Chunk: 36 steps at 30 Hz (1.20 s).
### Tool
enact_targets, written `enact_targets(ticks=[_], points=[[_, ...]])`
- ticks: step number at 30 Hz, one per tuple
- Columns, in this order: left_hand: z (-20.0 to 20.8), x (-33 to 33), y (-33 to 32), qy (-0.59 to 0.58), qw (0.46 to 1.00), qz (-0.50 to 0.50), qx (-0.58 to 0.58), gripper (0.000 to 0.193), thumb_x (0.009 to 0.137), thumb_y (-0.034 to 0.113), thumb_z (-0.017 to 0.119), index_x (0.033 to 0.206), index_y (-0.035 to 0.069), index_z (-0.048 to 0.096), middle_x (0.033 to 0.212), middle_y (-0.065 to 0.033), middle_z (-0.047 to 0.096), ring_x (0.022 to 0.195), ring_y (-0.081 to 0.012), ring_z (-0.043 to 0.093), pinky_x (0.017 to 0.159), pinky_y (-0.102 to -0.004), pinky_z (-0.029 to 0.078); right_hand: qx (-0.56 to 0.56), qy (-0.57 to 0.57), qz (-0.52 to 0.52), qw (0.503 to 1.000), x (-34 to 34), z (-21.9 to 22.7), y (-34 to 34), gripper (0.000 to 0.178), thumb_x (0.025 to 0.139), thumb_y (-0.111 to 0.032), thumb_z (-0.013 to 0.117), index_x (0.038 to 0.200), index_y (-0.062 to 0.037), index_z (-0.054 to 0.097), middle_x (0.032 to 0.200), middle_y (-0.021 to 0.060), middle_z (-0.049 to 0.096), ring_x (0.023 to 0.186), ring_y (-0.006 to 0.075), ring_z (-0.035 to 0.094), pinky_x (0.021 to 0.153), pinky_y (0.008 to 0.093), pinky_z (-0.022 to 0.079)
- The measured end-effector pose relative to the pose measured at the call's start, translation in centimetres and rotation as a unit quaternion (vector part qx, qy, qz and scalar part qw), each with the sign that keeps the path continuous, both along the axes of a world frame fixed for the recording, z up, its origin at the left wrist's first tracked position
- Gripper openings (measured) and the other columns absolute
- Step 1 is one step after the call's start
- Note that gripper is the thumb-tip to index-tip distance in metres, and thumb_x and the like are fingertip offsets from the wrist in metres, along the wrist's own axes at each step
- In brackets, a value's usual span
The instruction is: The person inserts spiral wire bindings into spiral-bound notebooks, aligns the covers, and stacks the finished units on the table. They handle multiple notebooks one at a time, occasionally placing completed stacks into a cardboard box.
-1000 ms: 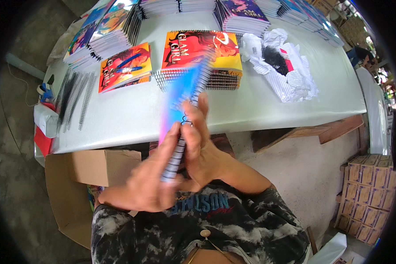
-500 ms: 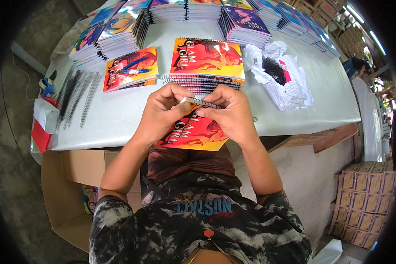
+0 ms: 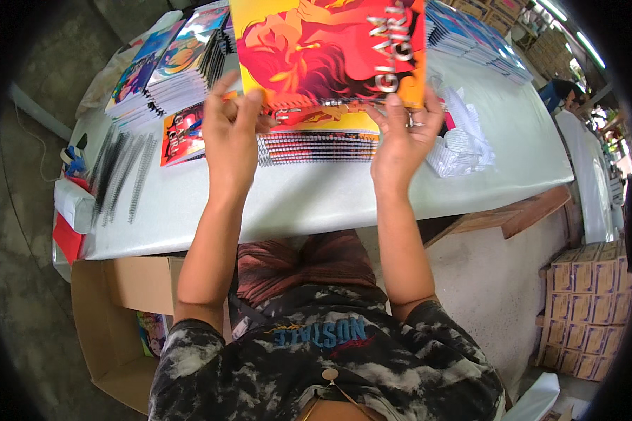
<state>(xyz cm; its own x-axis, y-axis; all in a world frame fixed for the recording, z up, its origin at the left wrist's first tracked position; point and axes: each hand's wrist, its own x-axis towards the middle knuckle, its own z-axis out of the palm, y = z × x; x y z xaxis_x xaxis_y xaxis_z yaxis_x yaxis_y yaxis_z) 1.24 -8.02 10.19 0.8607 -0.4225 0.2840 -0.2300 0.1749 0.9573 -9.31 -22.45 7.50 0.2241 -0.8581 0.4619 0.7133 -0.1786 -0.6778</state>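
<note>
Facing the wearer, the red-and-yellow notebook (image 3: 323, 59) is raised over a spiral-bound stack (image 3: 316, 149) on the table (image 3: 316, 200); the left hand (image 3: 233, 126) and right hand (image 3: 404, 137) pinch its near corners between thumbs and fingers, probably steadying its width. Loose coils (image 3: 109, 172) lie leftward, perhaps for easy reach.

The tabletop (image 3: 168, 210) shines brightly (a soft shadow crosses it), its edges bowed by distortion.

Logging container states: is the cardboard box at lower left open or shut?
Open: the view reaches inside the cardboard box, where a colourful printed item shows.
</note>
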Motion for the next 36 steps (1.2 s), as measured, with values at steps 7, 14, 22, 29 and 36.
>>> enact_targets(ticks=[7, 14, 22, 29, 36], points=[[-9.4, 4.3, -1.4, -0.413, 0.840, 0.272, 0.224, 0.019, 0.079, 0.014, 0.063, 0.087, -0.002, 0.058, 0.075, -0.0113, 0.059, 0.063, -0.0223, 0.054, 0.064, -0.0325, 0.045, -0.176, 0.354, -0.183, 0.900, 1.3, -9.1, -2.6, 0.037, 0.086, -0.017, 0.055, 0.118, -0.0015, 0.045, 0.105, 0.0158, 0.056, 0.090, 0.0197, 0.056, 0.078, 0.0321, 0.044], [-10.1, 4.0, -1.3, -0.192, 0.952, 0.204, 0.120, 0.018, 0.082, 0.010, 0.058, 0.095, -0.002, 0.059, 0.090, -0.0139, 0.062, 0.082, -0.0224, 0.058, 0.072, -0.0329, 0.045, -0.105, 0.287, -0.098, 0.947, 0.8, -10.0, -2.3, 0.048, 0.088, -0.017, 0.053, 0.129, 0.0020, 0.037, 0.120, 0.0185, 0.052, 0.108, 0.0227, 0.051, 0.092, 0.0310, 0.037], [-11.6, 10.0, 8.0, -0.436, 0.754, 0.136, 0.472, 0.049, 0.076, 0.006, 0.057, 0.124, 0.007, 0.044, 0.122, -0.0115, 0.053, 0.108, -0.0305, 0.053, 0.089, -0.0383, 0.043, -0.185, 0.237, -0.168, 0.939, -0.8, -10.6, -1.5, 0.052, 0.087, -0.011, 0.051, 0.133, 0.0019, 0.029, 0.128, 0.0232, 0.044, 0.120, 0.0295, 0.042, 0.102, 0.0387, 0.026], [-11.7, 10.3, 9.4, -0.438, 0.764, 0.161, 0.446, 0.038, 0.078, 0.010, 0.060, 0.116, 0.011, 0.051, 0.103, -0.0136, 0.061, 0.090, -0.0321, 0.060, 0.074, -0.0388, 0.048, -0.189, 0.235, -0.193, 0.934, -1.1, -11.0, -1.4, 0.046, 0.086, -0.009, 0.050, 0.129, 0.0005, 0.034, 0.121, 0.0195, 0.050, 0.113, 0.0273, 0.046, 0.097, 0.0383, 0.031], [-7.5, 12.6, 10.3, -0.360, 0.847, 0.146, 0.363, 0.025, 0.082, 0.008, 0.056, 0.106, 0.010, 0.060, 0.090, -0.0153, 0.064, 0.079, -0.0347, 0.061, 0.070, -0.0392, 0.049, -0.198, 0.192, -0.277, 0.920, -1.3, -10.5, -0.8, 0.039, 0.084, -0.005, 0.051, 0.121, 0.0004, 0.040, 0.114, 0.0160, 0.054, 0.104, 0.0242, 0.049, 0.092, 0.0360, 0.033]])
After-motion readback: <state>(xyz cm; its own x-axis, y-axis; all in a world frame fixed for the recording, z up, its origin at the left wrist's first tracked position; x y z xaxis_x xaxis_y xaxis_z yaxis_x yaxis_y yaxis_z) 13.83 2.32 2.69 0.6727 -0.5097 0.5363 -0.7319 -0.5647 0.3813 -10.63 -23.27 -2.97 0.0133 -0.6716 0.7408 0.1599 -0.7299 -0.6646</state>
